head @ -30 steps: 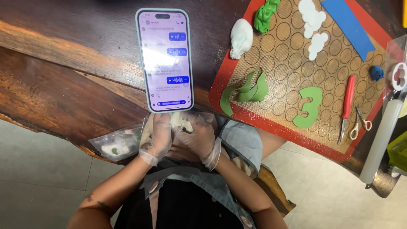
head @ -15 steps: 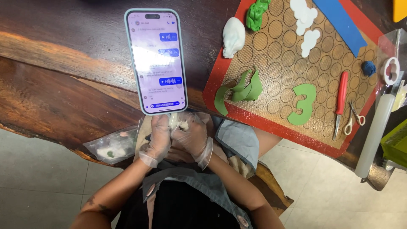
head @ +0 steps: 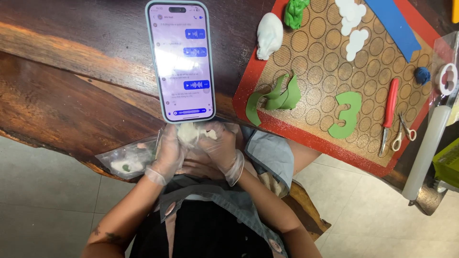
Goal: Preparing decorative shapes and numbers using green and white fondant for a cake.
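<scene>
Head view: at the near edge of the dark live-edge wooden desk [head: 71, 105], the gloved left hand [head: 168, 154] and gloved right hand [head: 221, 152] curl shut around a small lump of soft white modelling dough [head: 187, 133]. It looks light, pliable and slightly tacky, best pinched from both sides. Just beside the left hand lies a crinkled clear plastic bag [head: 126, 160]; a glossy smartphone [head: 181, 62] lies beyond the hands.

The view has drifted sideways — the baking mat [head: 420, 119] sits further toward the frame's right edge, while both gloved hands go on kneading the white dough lump [head: 189, 133].
</scene>
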